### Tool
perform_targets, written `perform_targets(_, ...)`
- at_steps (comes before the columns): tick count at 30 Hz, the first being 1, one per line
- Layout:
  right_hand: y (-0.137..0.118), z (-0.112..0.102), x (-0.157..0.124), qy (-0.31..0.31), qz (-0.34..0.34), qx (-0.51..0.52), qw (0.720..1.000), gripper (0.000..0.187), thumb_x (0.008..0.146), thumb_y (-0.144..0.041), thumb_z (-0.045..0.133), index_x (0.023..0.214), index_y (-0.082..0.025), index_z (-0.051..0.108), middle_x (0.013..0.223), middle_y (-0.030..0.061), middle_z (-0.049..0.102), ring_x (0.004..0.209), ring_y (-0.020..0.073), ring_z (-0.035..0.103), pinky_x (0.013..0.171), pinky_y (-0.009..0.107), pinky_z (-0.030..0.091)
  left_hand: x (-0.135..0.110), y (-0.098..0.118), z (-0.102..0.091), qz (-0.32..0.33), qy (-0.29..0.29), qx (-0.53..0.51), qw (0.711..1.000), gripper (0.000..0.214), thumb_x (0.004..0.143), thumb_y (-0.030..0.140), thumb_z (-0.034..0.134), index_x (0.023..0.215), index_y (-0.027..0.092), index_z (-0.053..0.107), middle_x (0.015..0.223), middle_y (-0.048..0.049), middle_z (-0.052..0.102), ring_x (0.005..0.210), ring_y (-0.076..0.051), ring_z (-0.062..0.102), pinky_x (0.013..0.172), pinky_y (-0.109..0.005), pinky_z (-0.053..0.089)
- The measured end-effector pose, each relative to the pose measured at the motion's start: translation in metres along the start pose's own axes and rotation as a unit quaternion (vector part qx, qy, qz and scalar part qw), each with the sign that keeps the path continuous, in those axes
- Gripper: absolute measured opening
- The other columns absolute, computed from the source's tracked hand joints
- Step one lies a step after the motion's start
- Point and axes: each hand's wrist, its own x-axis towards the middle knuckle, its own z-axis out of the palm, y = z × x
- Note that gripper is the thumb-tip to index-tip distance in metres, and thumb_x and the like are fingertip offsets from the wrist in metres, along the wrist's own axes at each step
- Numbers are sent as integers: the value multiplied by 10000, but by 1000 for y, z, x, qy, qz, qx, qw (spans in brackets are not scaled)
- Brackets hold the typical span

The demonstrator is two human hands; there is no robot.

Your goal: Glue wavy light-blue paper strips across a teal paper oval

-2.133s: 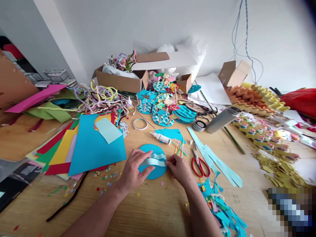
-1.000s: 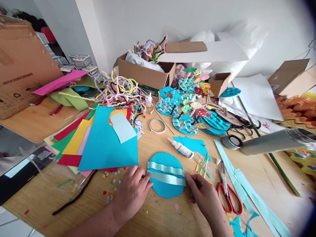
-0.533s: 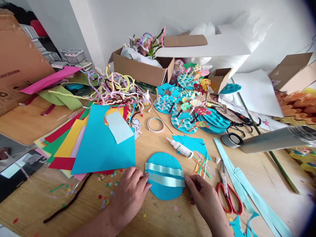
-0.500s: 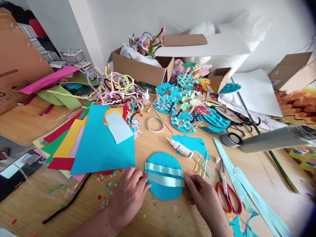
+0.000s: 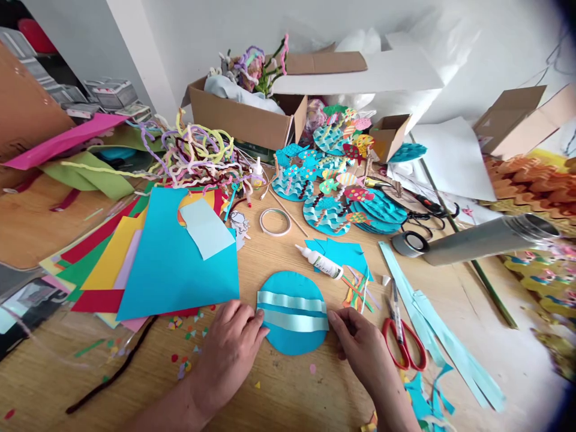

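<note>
I saw that the left hand (image 5: 231, 339) pinched one end of the lower pale strip (image 5: 292, 321), and the right hand (image 5: 360, 337) pinched its other end. Between both hands, the blue disc (image 5: 296, 344) lay beneath this strip.

A wooden desk (image 5: 279, 399) spans the frame. A blue disc (image 5: 294, 282) lies at lower centre, coloured sheets (image 5: 180, 276) are stacked at left, and a dark pipe cleaner (image 5: 120, 371) curves at lower left. A tape roll (image 5: 275, 233) lies near the middle; red-handled scissors (image 5: 399, 333), pale strips (image 5: 436, 330) and a silver flask (image 5: 481, 241) occupy the right side. Confetti (image 5: 174, 358) dots the lower left.
</note>
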Motion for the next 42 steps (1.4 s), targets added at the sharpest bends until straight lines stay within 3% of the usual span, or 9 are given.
perform_targets(12, -2, -2, 1, -5, 3, -3, 1000, 448, 802, -643, 484, 715, -211, 563, 510, -10, 530, 462, 157, 522, 436, 245, 397, 3, -4, -4, -10, 41, -22, 999, 167, 848, 252, 622, 993, 171, 632, 843, -61, 615, 823, -225, 520, 737, -403, 479)
perform_targets(22, -9, -6, 0, -30, 4, 85, 996, 485, 767, -681, 496, 671, -207, 527, 468, -23, 523, 408, 147, 518, 403, 253, 412, 2, -3, -7, 31, 79, -59, 995, 89, 869, 219, 578, 905, 192, 654, 940, -66, 678, 889, -220, 555, 785, -408, 493)
perform_targets(25, -12, -7, -1, -21, 2, 94, 995, 490, 764, -688, 486, 654, -211, 508, 464, -32, 509, 383, 130, 486, 387, 247, 396, 2, -3, -8, 39, 93, -66, 993, 68, 860, 214, 589, 855, 189, 652, 937, -61, 691, 879, -222, 549, 773, -407, 495)
perform_targets(28, -15, -10, -3, 44, -13, 94, 994, 468, 779, -660, 498, 709, -200, 540, 551, -12, 564, 397, 120, 488, 380, 238, 383, 1, -3, -7, 45, 99, -66, 992, 68, 857, 214, 593, 836, 183, 650, 943, -61, 696, 877, -224, 538, 764, -403, 495)
perform_targets(32, -28, -12, -12, 200, -93, 78, 972, 403, 832, -576, 514, 814, -180, 588, 617, 9, 587, 514, 139, 546, 488, 247, 439, -2, -3, -5, 64, 100, -56, 991, 81, 861, 231, 590, 848, 185, 656, 933, -67, 692, 863, -221, 539, 755, -403, 495)
perform_targets(35, -42, -9, -27, 285, -217, 34, 933, 260, 894, -425, 513, 832, -185, 594, 721, 31, 605, 648, 152, 574, 617, 271, 474, -4, -2, -6, 73, 108, -52, 990, 85, 857, 237, 596, 887, 183, 654, 956, -75, 683, 886, -227, 545, 773, -409, 496)
perform_targets(39, -47, 7, -50, 313, -377, -32, 871, 94, 899, -216, 538, 964, -200, 603, 905, 58, 575, 851, 175, 575, 756, 322, 484, -6, 0, -9, 75, 118, -61, 988, 91, 857, 224, 593, 925, 184, 639, 1005, -81, 660, 920, -225, 548, 811, -406, 488)
perform_targets(42, -36, 22, -59, 322, -399, -70, 856, 224, 882, -156, 563, 1098, -210, 576, 960, 68, 538, 877, 179, 560, 752, 332, 489, -7, 2, -10, 85, 115, -72, 987, 104, 858, 198, 588, 953, 181, 626, 1051, -82, 644, 967, -227, 535, 858, -409, 471)
